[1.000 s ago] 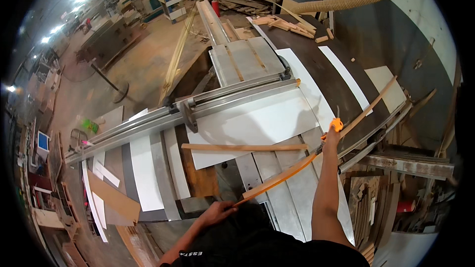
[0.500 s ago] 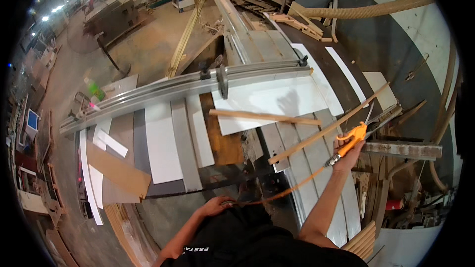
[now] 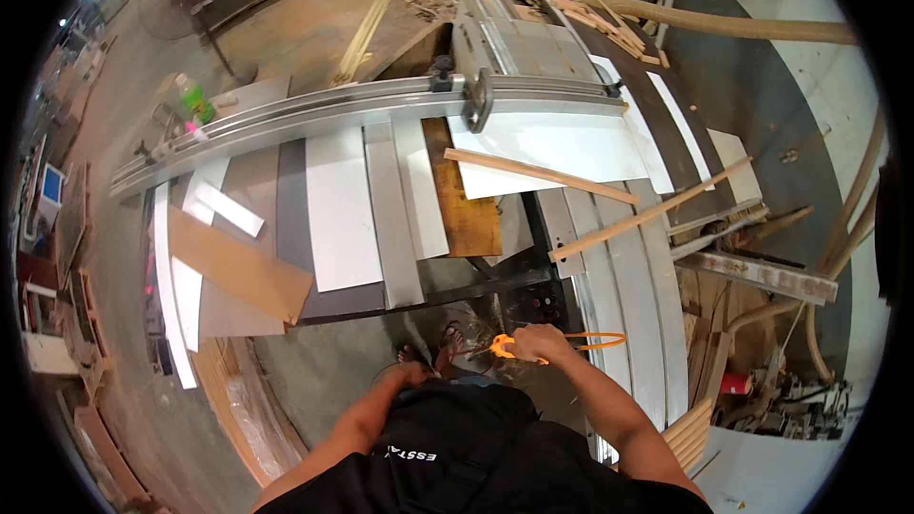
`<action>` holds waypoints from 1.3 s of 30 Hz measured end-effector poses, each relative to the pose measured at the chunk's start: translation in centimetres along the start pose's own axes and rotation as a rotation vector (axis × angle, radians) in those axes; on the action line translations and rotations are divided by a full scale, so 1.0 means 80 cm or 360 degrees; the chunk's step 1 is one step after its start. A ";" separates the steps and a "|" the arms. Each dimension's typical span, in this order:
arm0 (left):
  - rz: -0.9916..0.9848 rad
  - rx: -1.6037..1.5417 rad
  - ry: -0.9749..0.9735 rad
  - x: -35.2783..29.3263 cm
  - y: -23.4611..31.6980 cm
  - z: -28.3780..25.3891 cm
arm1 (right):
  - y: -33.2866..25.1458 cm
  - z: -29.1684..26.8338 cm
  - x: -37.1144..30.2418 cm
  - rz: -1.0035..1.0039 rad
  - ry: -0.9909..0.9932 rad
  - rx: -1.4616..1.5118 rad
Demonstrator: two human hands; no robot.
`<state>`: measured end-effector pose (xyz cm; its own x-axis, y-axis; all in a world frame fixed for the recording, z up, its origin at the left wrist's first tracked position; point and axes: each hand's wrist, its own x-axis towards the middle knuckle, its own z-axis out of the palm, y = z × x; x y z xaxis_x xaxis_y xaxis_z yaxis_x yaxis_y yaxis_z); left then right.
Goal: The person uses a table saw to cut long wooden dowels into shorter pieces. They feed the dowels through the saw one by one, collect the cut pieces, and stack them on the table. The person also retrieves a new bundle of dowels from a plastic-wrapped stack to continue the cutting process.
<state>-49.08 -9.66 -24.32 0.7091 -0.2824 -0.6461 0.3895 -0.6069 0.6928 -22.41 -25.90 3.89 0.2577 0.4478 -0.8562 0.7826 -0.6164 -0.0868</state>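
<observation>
My right hand (image 3: 541, 343) is wrapped round an orange air blow gun (image 3: 502, 346) in front of my body, over the near edge of the machine table. Its thin nozzle points left, toward my shirt front. An orange hose (image 3: 609, 335) loops out to the right of the hand. My left hand (image 3: 412, 375) is at the front of my black shirt; its fingers are too unclear to read. Beyond the hands, a wooden strip (image 3: 538, 176) lies partly on a white panel (image 3: 533, 148), and a longer wooden strip (image 3: 657, 209) slants across the grey metal table (image 3: 624, 276).
A long metal fence (image 3: 362, 109) crosses the far side of the table. White and brown boards (image 3: 243, 266) lie at the left, near a green bottle (image 3: 195, 100). A metal beam (image 3: 762, 274) juts out at the right. My feet (image 3: 447, 347) are on the floor below.
My right hand has brought the blow gun from over the table at the right back toward my body, and its nozzle now points left. The view has tilted downward, showing my feet.
</observation>
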 end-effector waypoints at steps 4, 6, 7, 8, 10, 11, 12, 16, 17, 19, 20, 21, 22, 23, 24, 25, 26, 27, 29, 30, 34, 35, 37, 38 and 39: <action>0.0018 -0.0197 0.0247 -0.019 -0.024 0.003 | -0.001 0.049 0.072 0.0198 0.0038 0.0006; 0.0048 -0.0184 0.0301 -0.036 -0.019 0.008 | -0.007 0.069 0.107 0.0312 -0.0129 0.0008; 0.0072 -0.0104 0.0331 -0.043 -0.028 0.005 | -0.009 0.081 0.116 0.0309 -0.0055 0.0032; 0.0100 -0.0005 0.0377 -0.044 -0.033 -0.008 | -0.006 0.102 0.125 0.0306 0.0043 0.0057; 0.0070 0.0118 0.0365 -0.046 -0.039 -0.028 | -0.016 0.115 0.139 0.0277 0.0129 0.0050; 0.0029 0.0154 0.0363 -0.049 -0.042 -0.024 | -0.025 0.111 0.142 0.0292 0.0127 0.0095; -0.0228 -0.0256 0.0386 -0.049 -0.057 -0.014 | -0.039 0.106 0.143 0.0271 0.0122 0.0125; 0.0170 -0.0513 0.0286 -0.083 0.085 -0.097 | -0.031 0.053 0.108 0.0038 0.0062 0.0420; 0.0231 -0.0500 0.0272 -0.077 0.092 -0.094 | -0.040 0.033 0.095 -0.0225 0.0030 0.0618; 0.0451 -0.0562 0.0498 -0.061 0.109 -0.076 | -0.052 -0.003 0.062 -0.0697 -0.0058 0.1056; 0.0606 -0.0635 0.0736 -0.051 0.121 -0.059 | -0.070 -0.025 0.034 -0.0829 -0.0099 0.1324; 0.0765 -0.0694 0.0963 -0.045 0.129 -0.053 | -0.097 -0.049 0.005 -0.0952 -0.0133 0.1607; 0.0872 -0.0927 0.0976 -0.048 0.154 -0.066 | -0.117 -0.069 -0.013 -0.1060 -0.0047 0.1843; 0.0992 -0.1153 0.0959 -0.064 0.198 -0.088 | -0.120 -0.075 -0.003 -0.1030 0.0105 0.1912; 0.1080 -0.1387 0.0957 -0.078 0.221 -0.104 | -0.142 -0.077 0.004 -0.1127 0.0272 0.2129; 0.0874 -0.1372 0.0949 -0.081 0.218 -0.114 | -0.166 -0.080 0.008 -0.1230 0.0440 0.2335; 0.0660 -0.1354 0.0947 -0.084 0.211 -0.125 | -0.179 -0.085 0.015 -0.1233 0.0556 0.2320; 0.0449 -0.1332 0.0941 -0.088 0.202 -0.137 | -0.188 -0.089 0.021 -0.1232 0.0674 0.2305; 0.1086 -0.1564 0.1547 -0.135 0.204 -0.150 | -0.191 -0.092 0.025 -0.1226 0.0904 0.2181; 0.0977 -0.1514 0.1746 -0.152 0.195 -0.156 | -0.189 -0.094 0.020 -0.1224 0.1023 0.2070; 0.0279 -0.1369 0.2150 -0.190 0.075 -0.167 | -0.132 -0.061 0.037 -0.1070 0.0970 0.2117; 0.0172 -0.1390 0.1832 -0.221 0.101 -0.197 | -0.088 -0.041 0.045 -0.0957 0.1042 0.2139; 0.0111 -0.1670 0.1932 -0.256 0.087 -0.220 | -0.054 -0.011 0.033 -0.0683 0.1041 0.2214; 0.0095 -0.1442 0.2183 -0.262 0.055 -0.226 | -0.042 -0.003 0.023 -0.0551 0.1060 0.2257; 0.0007 -0.1152 0.2379 -0.267 0.036 -0.243 | -0.026 0.003 0.019 -0.0479 0.1090 0.2294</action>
<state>-51.67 9.05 -2.30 0.4453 0.8916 -0.0826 0.2573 -0.0390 0.9655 -23.78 -24.14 2.67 0.7007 0.6036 -0.3805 -0.2015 -0.3442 -0.9170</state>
